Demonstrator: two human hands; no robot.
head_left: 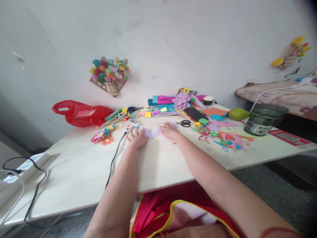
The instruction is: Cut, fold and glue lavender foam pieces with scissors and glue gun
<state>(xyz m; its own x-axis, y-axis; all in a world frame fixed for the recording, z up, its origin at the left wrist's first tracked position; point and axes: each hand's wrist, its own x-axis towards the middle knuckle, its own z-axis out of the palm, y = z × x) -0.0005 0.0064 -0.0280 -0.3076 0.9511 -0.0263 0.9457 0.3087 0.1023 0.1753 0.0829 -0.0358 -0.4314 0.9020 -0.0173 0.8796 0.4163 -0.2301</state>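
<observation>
A pale purple strip (154, 133) lies across the middle of the white table. My left hand (137, 138) rests on its left end with the fingers spread. On the right end, my right hand (169, 131) lies flat, fingers apart. Just behind my left hand is a white glue gun (133, 127) with a black cord. Black-handled scissors (185, 123) lie right beside my right hand, their blades partly hidden by the purple material.
Coloured paper flowers (102, 135) and a red bag (83, 114) are at the left. Paper scraps (230, 140), a dark phone (196, 114), a green fruit (238, 114) and a green glass jar (264, 119) stand or lie rightward. A power strip (27, 172) sits at the left edge.
</observation>
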